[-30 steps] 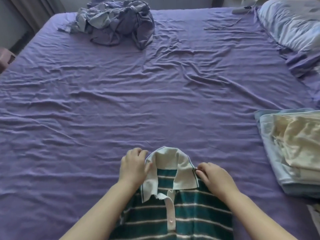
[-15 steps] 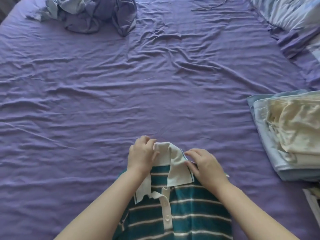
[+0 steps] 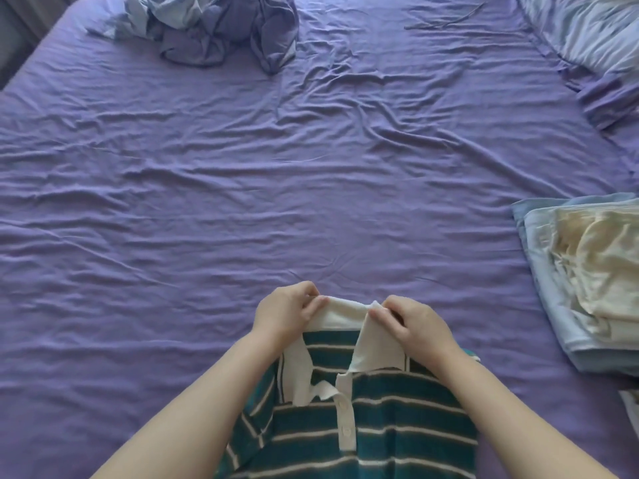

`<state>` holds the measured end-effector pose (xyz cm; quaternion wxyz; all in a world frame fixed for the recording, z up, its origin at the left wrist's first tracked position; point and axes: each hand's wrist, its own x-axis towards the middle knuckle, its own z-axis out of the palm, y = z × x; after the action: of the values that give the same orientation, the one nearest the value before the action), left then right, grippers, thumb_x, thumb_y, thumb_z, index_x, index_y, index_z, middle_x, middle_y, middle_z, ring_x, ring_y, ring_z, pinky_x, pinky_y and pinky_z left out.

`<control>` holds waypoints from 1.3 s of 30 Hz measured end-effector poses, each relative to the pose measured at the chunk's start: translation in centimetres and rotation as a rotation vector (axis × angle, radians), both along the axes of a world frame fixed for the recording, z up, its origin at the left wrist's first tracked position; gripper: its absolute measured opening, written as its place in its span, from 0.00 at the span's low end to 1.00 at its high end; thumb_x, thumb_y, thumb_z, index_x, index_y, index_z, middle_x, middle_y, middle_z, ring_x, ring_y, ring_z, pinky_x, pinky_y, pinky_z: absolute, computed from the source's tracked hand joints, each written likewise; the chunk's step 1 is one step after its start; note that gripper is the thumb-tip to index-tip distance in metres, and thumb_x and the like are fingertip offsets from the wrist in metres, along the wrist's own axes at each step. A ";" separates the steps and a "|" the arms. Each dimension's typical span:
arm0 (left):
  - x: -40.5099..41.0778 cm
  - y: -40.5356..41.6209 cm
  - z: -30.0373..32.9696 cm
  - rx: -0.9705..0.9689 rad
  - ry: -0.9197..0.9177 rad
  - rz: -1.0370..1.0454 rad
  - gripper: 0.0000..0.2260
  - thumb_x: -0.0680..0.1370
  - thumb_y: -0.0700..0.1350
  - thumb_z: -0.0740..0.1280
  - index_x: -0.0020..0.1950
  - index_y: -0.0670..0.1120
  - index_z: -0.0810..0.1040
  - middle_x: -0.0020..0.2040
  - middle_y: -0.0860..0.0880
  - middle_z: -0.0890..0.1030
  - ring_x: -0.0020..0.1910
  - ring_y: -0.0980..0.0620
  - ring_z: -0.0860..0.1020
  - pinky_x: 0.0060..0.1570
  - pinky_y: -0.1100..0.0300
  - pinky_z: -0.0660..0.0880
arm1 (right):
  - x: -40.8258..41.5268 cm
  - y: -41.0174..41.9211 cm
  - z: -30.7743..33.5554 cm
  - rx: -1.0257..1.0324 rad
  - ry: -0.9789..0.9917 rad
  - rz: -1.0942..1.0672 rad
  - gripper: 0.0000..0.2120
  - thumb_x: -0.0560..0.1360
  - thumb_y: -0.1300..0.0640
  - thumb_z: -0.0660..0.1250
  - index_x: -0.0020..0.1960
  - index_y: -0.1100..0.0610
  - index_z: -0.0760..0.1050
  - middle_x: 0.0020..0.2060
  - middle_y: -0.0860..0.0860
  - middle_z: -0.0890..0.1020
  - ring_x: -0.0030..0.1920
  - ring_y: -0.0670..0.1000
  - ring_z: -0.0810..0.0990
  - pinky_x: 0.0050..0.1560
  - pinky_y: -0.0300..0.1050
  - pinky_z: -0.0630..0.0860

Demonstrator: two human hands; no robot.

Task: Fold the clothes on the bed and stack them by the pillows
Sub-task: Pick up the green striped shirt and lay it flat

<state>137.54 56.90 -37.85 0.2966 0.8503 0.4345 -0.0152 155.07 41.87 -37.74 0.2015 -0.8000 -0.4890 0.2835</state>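
On the bed [image 3: 207, 202], each hand now pinches the polo shirt's [image 3: 380, 426] flattened collar [image 3: 342, 314].

I see my two hands, left hand [image 3: 288, 311] and right hand [image 3: 420, 323], on one green striped polo shirt [image 3: 363, 430]. Two buttons [image 3: 343, 404] show on its placket. One pile of unfolded clothes [image 3: 221, 25] lies far off. One folded stack [image 3: 584, 271] holds at least two garments. One pillow [image 3: 587, 29] shows.
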 end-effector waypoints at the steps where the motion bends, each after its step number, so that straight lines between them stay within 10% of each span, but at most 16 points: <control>1: 0.4 0.4 0.0 -0.020 0.023 0.030 0.11 0.79 0.57 0.61 0.50 0.53 0.77 0.47 0.54 0.80 0.46 0.53 0.75 0.41 0.57 0.69 | 0.0 0.4 0.1 -0.021 -0.032 -0.015 0.15 0.78 0.41 0.56 0.40 0.49 0.72 0.37 0.43 0.75 0.40 0.45 0.74 0.38 0.42 0.70; 6: -0.7 1.3 -0.2 -0.085 -0.059 0.221 0.11 0.80 0.48 0.60 0.55 0.45 0.79 0.54 0.46 0.80 0.53 0.47 0.76 0.51 0.55 0.72 | -2.1 1.6 -0.4 -0.046 -0.336 0.011 0.12 0.78 0.50 0.61 0.58 0.53 0.74 0.53 0.50 0.76 0.57 0.54 0.73 0.55 0.49 0.68; 17: -13.5 -3.3 3.2 -0.322 -0.095 0.009 0.16 0.71 0.45 0.72 0.58 0.54 0.80 0.57 0.58 0.77 0.56 0.66 0.69 0.60 0.71 0.65 | -13.7 -0.8 0.4 0.264 -0.204 0.221 0.12 0.69 0.57 0.75 0.52 0.56 0.79 0.50 0.50 0.82 0.57 0.55 0.78 0.56 0.53 0.75; 22: -15.6 -5.1 2.2 -0.300 -0.021 -0.084 0.27 0.70 0.39 0.68 0.68 0.54 0.71 0.67 0.53 0.67 0.65 0.54 0.64 0.65 0.65 0.61 | -17.8 -1.9 0.1 0.231 -0.174 0.239 0.11 0.68 0.56 0.76 0.49 0.53 0.80 0.48 0.46 0.83 0.56 0.52 0.79 0.56 0.53 0.75; 29: -16.2 -2.1 1.5 -0.197 -0.342 0.419 0.13 0.74 0.36 0.66 0.54 0.50 0.82 0.45 0.50 0.80 0.43 0.55 0.76 0.47 0.65 0.72 | -19.9 -1.3 -1.3 0.292 -0.287 0.262 0.09 0.74 0.54 0.69 0.54 0.53 0.79 0.51 0.46 0.83 0.62 0.52 0.76 0.67 0.56 0.62; 34: -18.5 1.3 1.0 -0.407 -0.303 0.624 0.10 0.76 0.36 0.66 0.56 0.42 0.81 0.50 0.42 0.83 0.50 0.47 0.80 0.58 0.52 0.75 | -23.1 2.3 -1.2 -0.029 -0.410 0.516 0.26 0.77 0.40 0.50 0.72 0.48 0.64 0.72 0.52 0.66 0.73 0.57 0.62 0.70 0.60 0.50; 37: -19.4 1.1 1.0 0.002 -0.239 0.555 0.14 0.75 0.33 0.62 0.56 0.42 0.81 0.52 0.44 0.82 0.53 0.46 0.78 0.56 0.61 0.70 | -23.8 4.1 -3.1 -0.183 -0.391 0.552 0.29 0.78 0.36 0.41 0.76 0.44 0.41 0.74 0.48 0.38 0.71 0.56 0.29 0.68 0.61 0.25; 39: -18.8 -0.1 1.3 0.107 -0.266 0.259 0.16 0.74 0.32 0.60 0.58 0.42 0.80 0.55 0.44 0.82 0.56 0.45 0.77 0.58 0.64 0.66 | -23.8 4.1 -3.9 -0.192 -0.413 0.566 0.30 0.78 0.36 0.40 0.75 0.44 0.37 0.71 0.47 0.32 0.69 0.55 0.25 0.66 0.59 0.23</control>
<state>118.72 56.85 -36.55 0.3053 0.7962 0.4977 0.1587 131.23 46.00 -41.62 -0.0641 -0.6885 -0.6926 0.2053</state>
